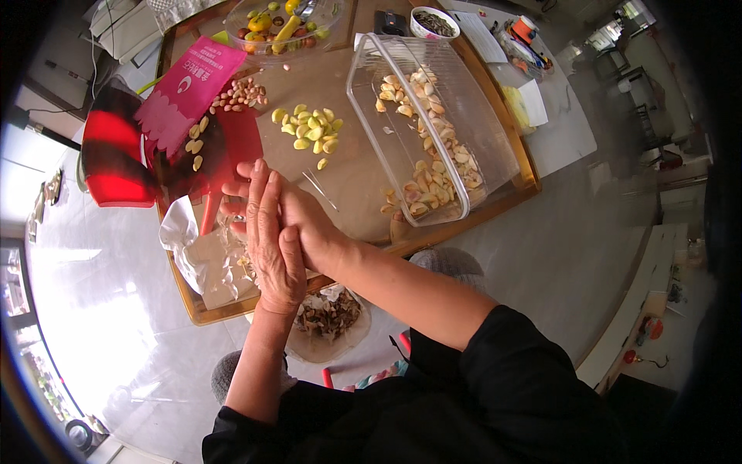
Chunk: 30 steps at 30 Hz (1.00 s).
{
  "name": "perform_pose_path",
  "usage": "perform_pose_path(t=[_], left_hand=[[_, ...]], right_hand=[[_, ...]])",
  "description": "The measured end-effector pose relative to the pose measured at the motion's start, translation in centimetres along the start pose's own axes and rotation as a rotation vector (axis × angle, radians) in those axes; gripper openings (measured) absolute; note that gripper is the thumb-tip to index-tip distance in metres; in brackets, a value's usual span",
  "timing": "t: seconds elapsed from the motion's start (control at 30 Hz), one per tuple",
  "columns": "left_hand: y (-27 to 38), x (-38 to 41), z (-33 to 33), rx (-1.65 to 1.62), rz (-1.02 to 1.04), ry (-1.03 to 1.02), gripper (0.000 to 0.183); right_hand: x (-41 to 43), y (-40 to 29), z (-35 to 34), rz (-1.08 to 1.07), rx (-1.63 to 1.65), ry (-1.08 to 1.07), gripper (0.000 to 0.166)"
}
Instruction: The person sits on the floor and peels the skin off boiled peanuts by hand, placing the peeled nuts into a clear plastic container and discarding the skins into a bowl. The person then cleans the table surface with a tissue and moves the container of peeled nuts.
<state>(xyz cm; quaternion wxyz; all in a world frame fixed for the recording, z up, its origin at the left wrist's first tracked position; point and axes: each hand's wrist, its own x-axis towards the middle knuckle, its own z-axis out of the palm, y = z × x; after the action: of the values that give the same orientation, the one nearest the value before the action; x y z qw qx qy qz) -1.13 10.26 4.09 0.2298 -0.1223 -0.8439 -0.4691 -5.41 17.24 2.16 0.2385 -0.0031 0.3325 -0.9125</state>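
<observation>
My left hand [269, 249] and my right hand [307, 217] are pressed together palm to palm over the near left part of the table. Whether anything lies between the palms is hidden. Beyond them sits a pile of peeled garlic cloves [313, 129], with one loose clove on its near side. Two thin metal picks [320, 190] lie just right of my hands. A clear plastic container [493, 124] at the right holds many unpeeled garlic cloves [446, 133]. Papery skins [227, 284] lie on the near left of the table, partly behind my left hand.
The brown table [232, 313] has a raised wooden edge. Peanuts [240, 95], a pink packet [194, 87] and a red plastic piece [232, 139] lie at the left. A fruit bowl [232, 29] and a bowl of seeds [426, 36] stand at the back. A bin of skins [330, 342] is below.
</observation>
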Motion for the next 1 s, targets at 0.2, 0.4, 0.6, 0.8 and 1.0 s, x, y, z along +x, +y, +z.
perform_pose_path(t=[0.2,0.4,0.6,0.8,1.0], left_hand=[[-1.0,-0.5,3.1,0.033,-0.262,-0.121,0.051],[2.0,-2.4,7.7,0.069,-0.121,-0.371,0.043],[3.4,-1.2,12.9,0.322,-0.006,-0.514,0.037],[3.3,-0.7,13.6,0.418,0.08,-0.488,0.021],[2.5,-0.7,14.5,0.399,0.032,-0.484,0.018]], right_hand=[[-2.4,-4.8,1.9,-0.559,-0.869,-0.012,0.046],[-4.7,-5.1,2.7,-0.897,-1.185,-0.132,0.022],[-5.8,-7.2,1.9,-0.945,-1.204,-0.118,0.016],[-6.8,-9.2,1.3,-1.026,-1.263,-0.107,0.024],[-8.2,-12.1,0.7,-1.123,-1.444,-0.026,0.025]])
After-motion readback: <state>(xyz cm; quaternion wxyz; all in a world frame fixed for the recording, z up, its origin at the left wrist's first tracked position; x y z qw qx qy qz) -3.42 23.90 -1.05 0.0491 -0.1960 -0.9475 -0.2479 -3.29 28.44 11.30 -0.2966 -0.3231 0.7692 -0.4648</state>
